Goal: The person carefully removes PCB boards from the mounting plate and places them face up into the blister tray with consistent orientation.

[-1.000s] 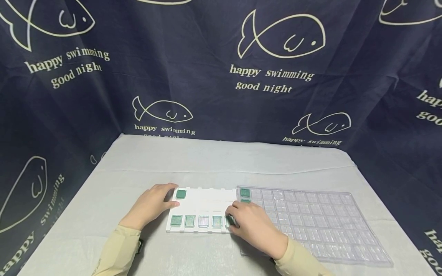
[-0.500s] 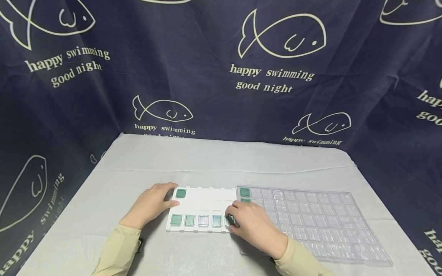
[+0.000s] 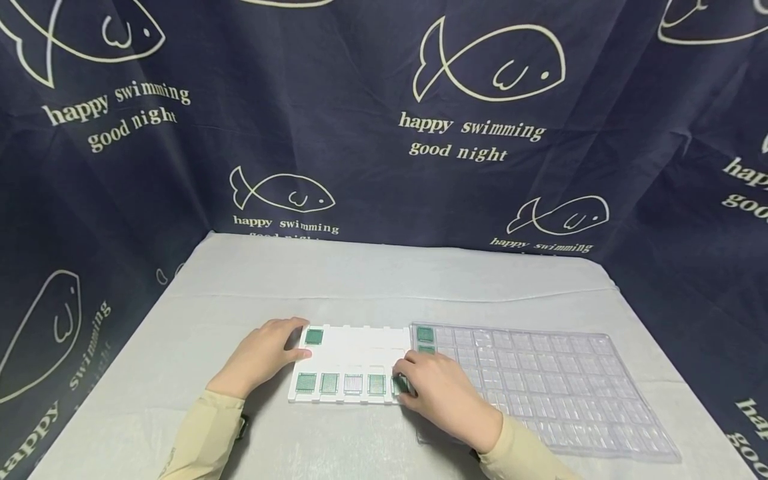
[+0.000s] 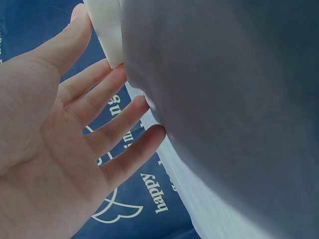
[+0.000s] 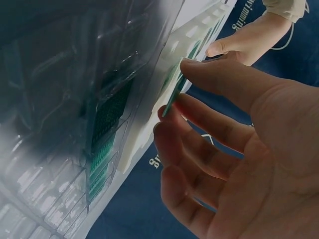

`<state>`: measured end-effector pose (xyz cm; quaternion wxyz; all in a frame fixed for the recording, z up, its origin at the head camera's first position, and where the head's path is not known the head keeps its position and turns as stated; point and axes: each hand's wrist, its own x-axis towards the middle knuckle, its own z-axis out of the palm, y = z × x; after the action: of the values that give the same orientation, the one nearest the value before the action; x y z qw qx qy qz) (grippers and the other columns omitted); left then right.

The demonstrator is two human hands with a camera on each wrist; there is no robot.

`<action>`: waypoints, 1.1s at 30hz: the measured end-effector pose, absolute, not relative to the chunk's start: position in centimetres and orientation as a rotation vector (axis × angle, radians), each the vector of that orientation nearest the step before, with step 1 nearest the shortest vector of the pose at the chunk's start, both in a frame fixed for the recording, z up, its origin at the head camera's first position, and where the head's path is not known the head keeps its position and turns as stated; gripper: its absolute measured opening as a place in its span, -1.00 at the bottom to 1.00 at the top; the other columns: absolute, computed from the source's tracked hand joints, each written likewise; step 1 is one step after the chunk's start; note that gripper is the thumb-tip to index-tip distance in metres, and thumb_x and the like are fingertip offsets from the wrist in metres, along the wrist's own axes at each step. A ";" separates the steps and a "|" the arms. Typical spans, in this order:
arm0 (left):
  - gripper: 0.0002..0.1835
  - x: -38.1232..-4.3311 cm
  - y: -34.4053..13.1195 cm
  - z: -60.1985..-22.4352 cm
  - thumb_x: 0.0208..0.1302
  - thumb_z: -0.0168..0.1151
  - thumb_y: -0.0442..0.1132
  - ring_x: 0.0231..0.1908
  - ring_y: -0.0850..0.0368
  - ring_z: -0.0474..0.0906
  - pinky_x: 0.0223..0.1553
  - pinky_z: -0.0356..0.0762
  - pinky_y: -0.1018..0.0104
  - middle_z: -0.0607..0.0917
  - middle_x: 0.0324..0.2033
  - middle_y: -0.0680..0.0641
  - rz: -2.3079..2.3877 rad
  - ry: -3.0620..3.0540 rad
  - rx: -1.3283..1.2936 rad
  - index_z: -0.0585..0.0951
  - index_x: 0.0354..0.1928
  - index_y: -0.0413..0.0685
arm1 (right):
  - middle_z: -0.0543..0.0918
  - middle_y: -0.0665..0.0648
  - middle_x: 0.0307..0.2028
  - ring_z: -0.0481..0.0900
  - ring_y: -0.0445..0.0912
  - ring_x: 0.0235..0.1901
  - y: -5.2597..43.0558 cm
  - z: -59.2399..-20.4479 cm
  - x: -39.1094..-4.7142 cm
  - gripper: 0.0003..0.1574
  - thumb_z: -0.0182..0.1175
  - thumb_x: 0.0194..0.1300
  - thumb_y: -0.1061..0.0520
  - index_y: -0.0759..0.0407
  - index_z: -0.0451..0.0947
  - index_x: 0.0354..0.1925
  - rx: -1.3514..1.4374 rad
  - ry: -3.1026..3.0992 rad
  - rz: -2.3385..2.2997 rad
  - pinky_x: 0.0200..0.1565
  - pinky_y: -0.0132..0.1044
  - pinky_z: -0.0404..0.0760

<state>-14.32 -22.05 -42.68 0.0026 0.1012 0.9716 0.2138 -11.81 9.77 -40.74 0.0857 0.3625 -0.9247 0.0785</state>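
1. The right hand (image 3: 444, 390) pinches a green perforated circuit board (image 5: 174, 97) between thumb and fingertips, at the near right corner of the white tray (image 3: 354, 352).
2. The left hand (image 3: 262, 353) touches the white tray's left edge, its fingers extended and thumb spread apart from them.
3. Four similar boards (image 3: 329, 384) line the tray's near side; a corner board (image 3: 314, 337) lies far left.
4. Just right, a clear compartment tray (image 3: 564, 381) holds green boards (image 3: 425, 334) in its leftmost column.

left grip (image 3: 264, 355): spread | right grip (image 3: 441, 390): curled, pinching | forearms (image 3: 203, 433): angled inward
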 end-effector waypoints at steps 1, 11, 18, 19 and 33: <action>-0.43 -14.3 -22.1 -42.8 0.20 0.46 -0.01 0.22 -0.25 0.59 0.21 0.55 -0.26 0.72 0.15 -0.15 0.670 3.047 0.319 0.60 0.22 -0.06 | 0.69 -0.10 -0.34 0.61 -0.22 -0.37 9.8 -40.8 -11.8 -0.64 0.57 -0.01 0.04 0.02 0.68 -0.22 1.078 -2.761 0.231 -0.30 -0.32 0.64; -0.42 -14.5 -22.2 -43.2 0.20 0.46 0.00 0.22 -0.25 0.58 0.22 0.54 -0.26 0.71 0.16 -0.14 0.661 3.052 0.323 0.60 0.23 -0.07 | 0.70 -0.09 -0.31 0.65 -0.21 -0.35 10.2 -40.7 -11.5 -0.65 0.56 0.01 0.04 0.02 0.68 -0.21 1.054 -2.776 0.243 -0.28 -0.28 0.64; -0.41 -14.5 -22.2 -43.2 0.20 0.46 -0.01 0.23 -0.25 0.58 0.22 0.54 -0.26 0.71 0.17 -0.14 0.657 3.054 0.323 0.59 0.24 -0.08 | 0.65 -0.13 -0.33 0.59 -0.24 -0.40 10.6 -40.7 -11.3 -0.67 0.55 0.01 0.04 0.00 0.67 -0.23 1.020 -2.797 0.259 -0.35 -0.33 0.59; -0.41 -14.5 -22.2 -43.2 0.20 0.46 0.00 0.23 -0.25 0.58 0.22 0.54 -0.26 0.71 0.17 -0.14 0.657 3.054 0.323 0.59 0.24 -0.08 | 0.65 -0.13 -0.33 0.59 -0.24 -0.40 10.7 -40.7 -11.3 -0.67 0.55 0.01 0.03 0.00 0.67 -0.23 1.014 -2.799 0.258 -0.35 -0.33 0.59; -0.40 -14.5 -22.2 -43.3 0.21 0.45 0.01 0.24 -0.25 0.58 0.22 0.54 -0.27 0.70 0.17 -0.14 0.649 3.053 0.317 0.59 0.25 -0.06 | 0.67 -0.12 -0.32 0.65 -0.22 -0.35 11.7 -40.6 -10.8 -0.62 0.59 -0.03 0.00 0.00 0.68 -0.24 1.004 -2.790 0.248 -0.32 -0.33 0.65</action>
<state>-14.53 -22.18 -43.28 0.0023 0.1012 0.9731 0.2070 -10.82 11.69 -40.65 0.0832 0.3363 -0.9344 0.0829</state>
